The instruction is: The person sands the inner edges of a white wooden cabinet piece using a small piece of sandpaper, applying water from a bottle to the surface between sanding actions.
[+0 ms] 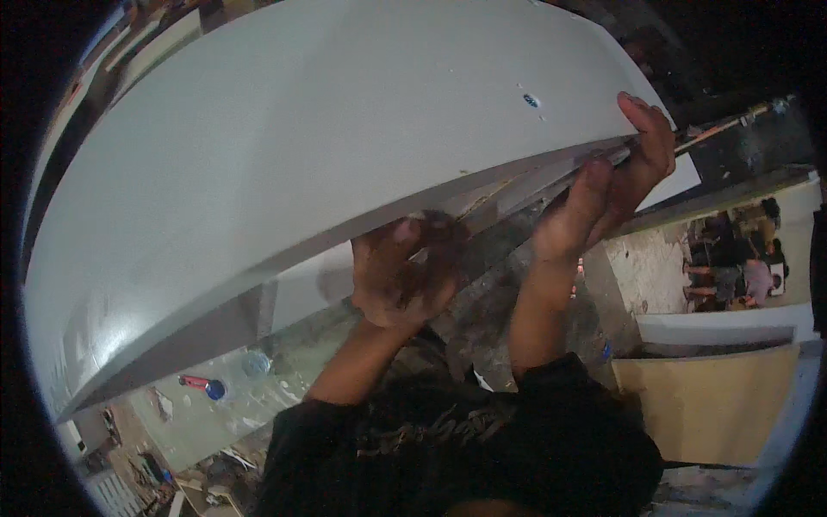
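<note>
A large white panel (345,112) fills the upper part of the head view, its near edge slanting up to the right. A small dark spot or hole marks its face near the right end. My right hand (607,189) grips that end, fingertips reaching over the edge. Below the middle of the same edge is my left hand (401,271), its fingers curled and slightly blurred. Whatever it holds, if anything, is hidden. Underneath the panel, more white and grey board surfaces show, partly in shadow.
A red and blue tool (203,385) and a clear round object (256,363) lie on a pale greenish surface at lower left. A tan board (711,401) stands at lower right. Other people (741,267) are farther off at right. Wood scraps clutter the lower left.
</note>
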Available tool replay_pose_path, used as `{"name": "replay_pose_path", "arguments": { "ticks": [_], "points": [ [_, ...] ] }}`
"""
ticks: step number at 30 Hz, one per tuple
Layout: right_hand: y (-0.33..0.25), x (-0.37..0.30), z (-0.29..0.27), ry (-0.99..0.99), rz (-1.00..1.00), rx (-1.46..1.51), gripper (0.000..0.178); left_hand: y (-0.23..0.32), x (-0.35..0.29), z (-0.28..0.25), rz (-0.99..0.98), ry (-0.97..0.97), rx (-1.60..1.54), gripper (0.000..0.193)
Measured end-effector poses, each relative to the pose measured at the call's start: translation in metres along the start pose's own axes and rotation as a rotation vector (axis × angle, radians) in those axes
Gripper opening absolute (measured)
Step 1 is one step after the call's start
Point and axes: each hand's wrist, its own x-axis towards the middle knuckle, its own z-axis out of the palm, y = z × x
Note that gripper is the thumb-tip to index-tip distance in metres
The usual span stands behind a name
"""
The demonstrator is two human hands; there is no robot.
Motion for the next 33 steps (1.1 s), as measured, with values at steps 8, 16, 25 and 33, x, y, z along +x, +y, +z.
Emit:
{"name": "replay_pose_path", "arguments": {
  "ticks": [8, 16, 25, 33],
  "points": [
    [-0.005, -0.001, 0.009, 0.017, 0.055, 0.098, 0.057, -0.004, 0.010, 0.004, 0.072, 0.083, -0.057, 0.056],
    [-0.004, -0.003, 0.012, 0.073, 0.021, 0.129, 0.056, -0.010, 0.000, -0.007, 0.157, -0.015, 0.102, 0.060],
    [-0.009, -0.004, 0.019, 0.121, 0.056, 0.130, 0.054, -0.008, 0.025, -0.007, 0.145, 0.026, -0.065, 0.057],
    [-0.010, -0.005, 0.023, 0.107, 0.072, 0.141, 0.053, -0.027, -0.021, 0.003, 0.121, 0.109, 0.017, 0.055]
  ]
}}
